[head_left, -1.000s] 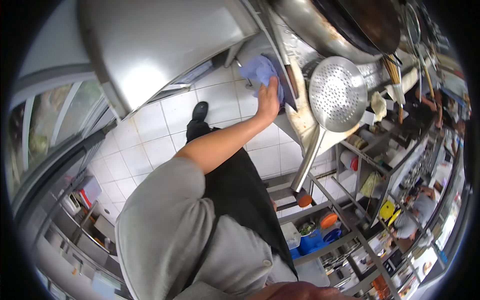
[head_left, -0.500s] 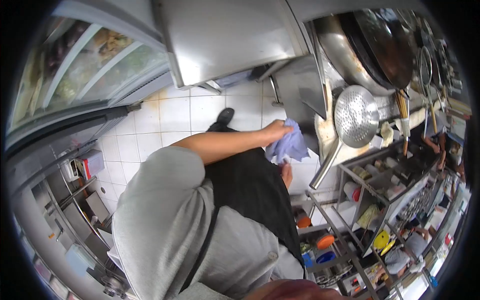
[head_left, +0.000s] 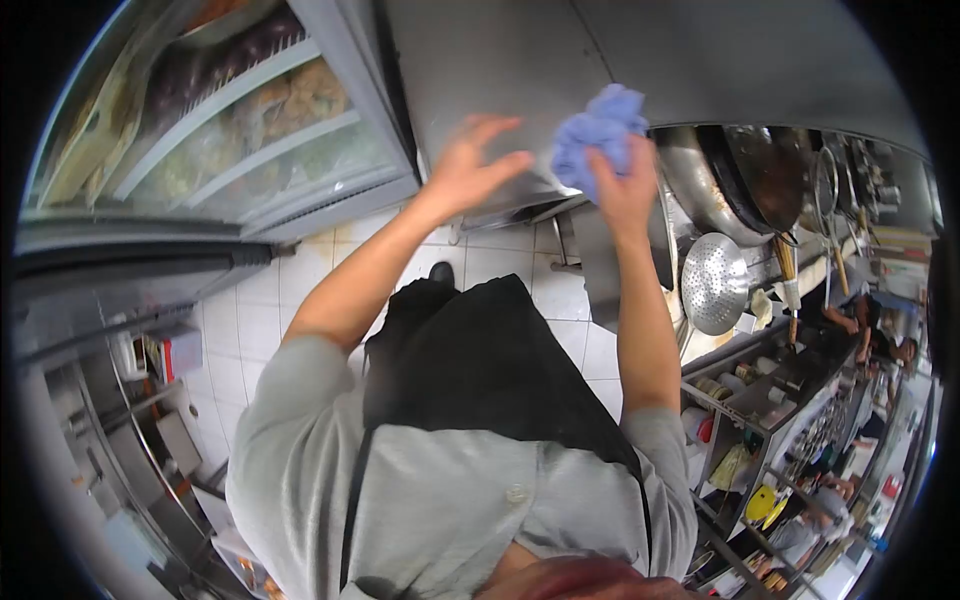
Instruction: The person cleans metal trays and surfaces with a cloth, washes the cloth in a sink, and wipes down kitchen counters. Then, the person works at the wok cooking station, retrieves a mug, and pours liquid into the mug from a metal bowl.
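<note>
A crumpled blue-purple cloth (head_left: 592,135) is gripped in my right hand (head_left: 628,190), its thumb pressed into the folds. The hand is raised in front of a stainless steel surface (head_left: 480,60); whether the cloth touches that steel I cannot tell. To its left, my left hand (head_left: 475,170) is held up with thumb and fingers apart and nothing in it. A perforated skimmer (head_left: 714,284) lies below and right of my right hand. Behind the skimmer sits a large metal wok (head_left: 690,175), close to my right wrist.
At the left stands a glass-fronted fridge (head_left: 270,130) with food inside. White floor tiles (head_left: 490,270) show below the steel. A brush with a wooden handle (head_left: 788,270) is beside the skimmer. Shelving (head_left: 740,440) runs down the right, and other people (head_left: 880,335) are in the background.
Both hands have risen from near my waist to the steel surface. The left hand has moved apart from the cloth, which is now in my right hand. My body has turned to face the steel.
</note>
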The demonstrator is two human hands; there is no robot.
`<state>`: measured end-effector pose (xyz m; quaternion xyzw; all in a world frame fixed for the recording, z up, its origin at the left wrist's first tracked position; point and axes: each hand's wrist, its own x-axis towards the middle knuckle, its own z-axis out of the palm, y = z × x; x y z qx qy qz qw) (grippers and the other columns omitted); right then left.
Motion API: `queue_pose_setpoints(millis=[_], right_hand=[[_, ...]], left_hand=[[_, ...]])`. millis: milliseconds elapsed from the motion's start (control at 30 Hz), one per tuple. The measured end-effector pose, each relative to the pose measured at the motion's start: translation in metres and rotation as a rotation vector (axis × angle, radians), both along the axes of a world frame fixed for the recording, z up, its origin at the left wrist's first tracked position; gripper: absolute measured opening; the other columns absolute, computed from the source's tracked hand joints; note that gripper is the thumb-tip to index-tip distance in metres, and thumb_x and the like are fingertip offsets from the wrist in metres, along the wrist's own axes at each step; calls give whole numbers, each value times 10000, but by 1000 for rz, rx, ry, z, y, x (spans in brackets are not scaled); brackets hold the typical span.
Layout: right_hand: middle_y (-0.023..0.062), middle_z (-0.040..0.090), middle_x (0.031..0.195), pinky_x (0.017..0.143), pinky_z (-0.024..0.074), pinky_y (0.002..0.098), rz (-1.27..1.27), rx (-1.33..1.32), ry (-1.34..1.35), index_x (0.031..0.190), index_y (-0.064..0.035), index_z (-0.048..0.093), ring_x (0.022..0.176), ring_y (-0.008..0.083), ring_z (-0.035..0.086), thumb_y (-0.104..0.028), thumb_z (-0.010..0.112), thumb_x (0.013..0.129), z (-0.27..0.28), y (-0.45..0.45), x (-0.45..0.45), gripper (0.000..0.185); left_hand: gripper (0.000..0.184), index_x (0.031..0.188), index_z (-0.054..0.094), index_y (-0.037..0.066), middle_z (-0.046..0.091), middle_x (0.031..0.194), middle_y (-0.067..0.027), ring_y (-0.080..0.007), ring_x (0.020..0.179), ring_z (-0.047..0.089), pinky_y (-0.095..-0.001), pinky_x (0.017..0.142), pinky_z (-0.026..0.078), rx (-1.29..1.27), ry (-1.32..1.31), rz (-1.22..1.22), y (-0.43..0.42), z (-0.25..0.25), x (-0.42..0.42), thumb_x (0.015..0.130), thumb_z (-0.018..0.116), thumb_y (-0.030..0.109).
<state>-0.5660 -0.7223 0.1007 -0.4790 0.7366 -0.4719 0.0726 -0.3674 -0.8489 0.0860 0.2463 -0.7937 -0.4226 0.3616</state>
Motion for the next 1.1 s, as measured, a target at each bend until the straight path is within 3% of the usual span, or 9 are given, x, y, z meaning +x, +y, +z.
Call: queue_pose_setpoints(millis=[67,167,267,367,500,700,767,967,1100], right_hand=[[240,533,1286,971,458,445,-2,665,579,1216,-63,567,1187,340,517,-198,749,775,-34,-18,-19,496],[275,468,1367,993,434,504,153,455,559,1240,-123,598,1265,406,432,-262,752,737,-78,-35,-22,543],[208,524,1334,970,459,476,74,413,655,1180,-122,632,1222,390,483,-223,740,723,-121,-53,-6,481],[154,569,1289,951,473,456,454,592,467,1139,-103,652,1171,392,523,-218,720,729,-97,-60,-1,432],[175,517,1343,983,444,474,247,578,225,1216,-93,597,1195,420,491,-271,705,775,-63,-106,-54,487],[285,283,1467,1081,289,569,-46,434,566,1429,-147,360,1343,498,269,-459,604,884,-138,-188,-69,673],[237,356,1430,1080,280,576,-26,261,574,1389,-135,430,1346,472,278,-457,596,883,-152,-234,-54,623],[116,482,1382,1106,270,528,567,153,512,1305,-132,546,1334,323,365,-212,634,807,-147,-242,59,513],[91,553,1325,1117,301,448,956,214,370,1226,-137,633,1325,277,406,-50,581,749,-134,-180,44,487]], left_hand=[[434,1159,643,57,599,1148,-150,-288,1067,565,-361,858,479,166,-72,73,-17,-20,34,814,723,308],[407,1167,640,56,592,1151,-145,-265,1035,579,-350,811,489,138,-138,112,-30,-58,73,821,709,260],[411,1196,627,56,584,1154,-138,-255,1023,579,-354,804,487,187,-161,176,-26,-84,95,827,698,226],[423,1229,610,57,578,1153,-132,-246,1022,577,-353,808,489,283,-159,228,-22,-94,109,838,685,199],[412,1256,597,55,576,1149,-121,-229,1046,572,-350,839,502,365,-143,325,-23,-92,118,861,658,155],[421,1276,582,47,565,1183,-123,-213,1064,563,-348,839,514,438,-225,566,5,-81,139,870,655,133],[417,1282,576,48,560,1182,-123,-211,1075,559,-344,840,516,471,-270,603,17,-86,142,880,649,131],[422,1298,570,70,572,1217,-113,-198,1102,568,-345,877,499,511,-360,590,17,-105,137,885,647,113],[419,1272,590,64,600,1173,-152,-222,1015,606,-334,800,537,495,-373,486,7,-135,168,867,676,132]])
